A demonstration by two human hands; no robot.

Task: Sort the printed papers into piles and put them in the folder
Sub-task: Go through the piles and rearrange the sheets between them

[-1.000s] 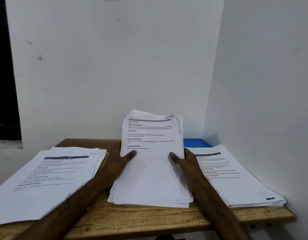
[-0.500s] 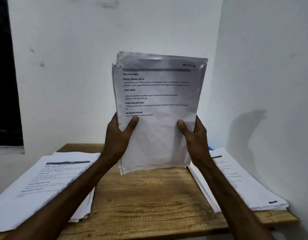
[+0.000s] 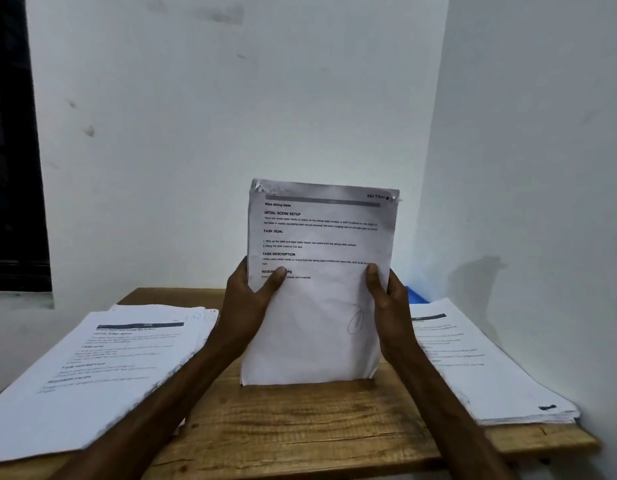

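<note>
The wooden table (image 3: 300, 420) ran across the bottom of the view, and two bare forearms reached forward over its near edge. On the person's left a broad pile of printed sheets (image 3: 102, 368) lay flat, overhanging the near left corner of the table. On the right a second pile (image 3: 473, 362) lay flat along the side wall.

Between them, the left hand (image 3: 246, 306) and right hand (image 3: 390, 306) each gripped a side edge of a held stack of papers (image 3: 321, 258), thumbs pressed on the front sheet and fingers curled behind. The stack stood upright over the middle of the table with its printed face toward the camera. Its lower edge sat at the tabletop, though whether it touched could not be told. Its top corners looked crumpled.

Behind the right hand, a corner of a blue folder (image 3: 416, 294) showed at the back of the table, partly under the right pile. Beyond stood a white wall (image 3: 231, 116), with a dark window (image 3: 9, 150) at far left.
</note>
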